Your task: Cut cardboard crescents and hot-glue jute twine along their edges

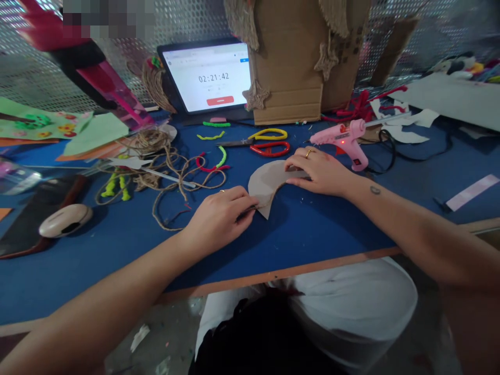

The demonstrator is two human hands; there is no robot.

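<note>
Cardboard crescent (265, 185) (left hand (221, 216), right hand (318, 169))

The light is even and fairly bright, with no source in view. The tablet screen (207, 77) is the brightest spot, nearly white, yet its digits stay sharp. Left of it, a pixelated patch (109, 18) hides part of the top edge. Soft shadows fall beneath the left hand (219, 216) and right hand (316, 169) on the blue table (297, 234). Wide-angle distortion stretches the left forearm (105, 297) toward the bottom corner.
</note>
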